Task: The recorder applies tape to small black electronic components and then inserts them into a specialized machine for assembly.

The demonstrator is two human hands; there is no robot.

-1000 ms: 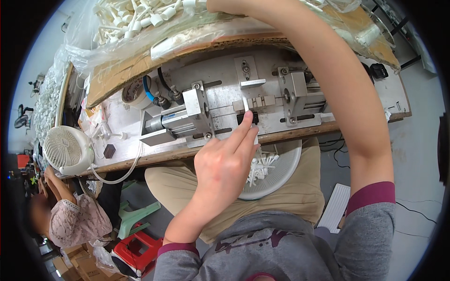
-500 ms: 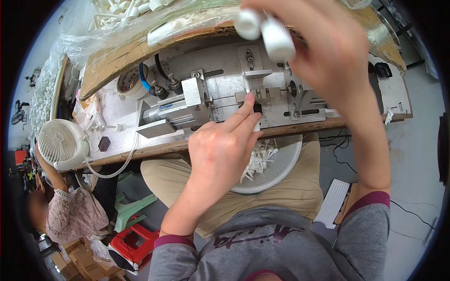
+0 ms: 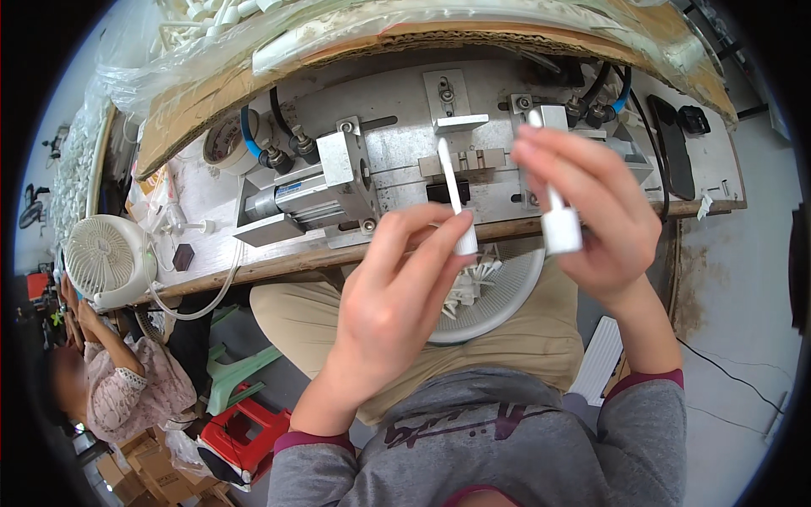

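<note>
My left hand [image 3: 393,291] is pinched around the ribbed base of a white applicator cap [image 3: 465,241], whose slim stem points up and away in front of the machine. Beside it on the right, my right hand [image 3: 596,198], slightly blurred, is closed on another white applicator cap [image 3: 562,231] with its wide end toward me. A further white piece shows above its fingertips, too smeared to make out. Just beyond both hands lies the small metal clamping block [image 3: 477,162] of the bench machine. A metal cylinder [image 3: 308,198] points at that block from the left.
On my lap rests a pale mesh basket [image 3: 490,321] with several white applicator parts. Cardboard [image 3: 194,122] and plastic sheeting arch over the bench's back. A white fan [image 3: 106,262], tape roll [image 3: 232,148] and black phone [image 3: 670,144] sit around the machine. Another person [image 3: 135,380] works at left.
My right hand has come down from the upper right with white pieces. My left hand has drawn back from the clamping block and now holds an applicator cap. The cylinder's rod no longer reaches the block.
</note>
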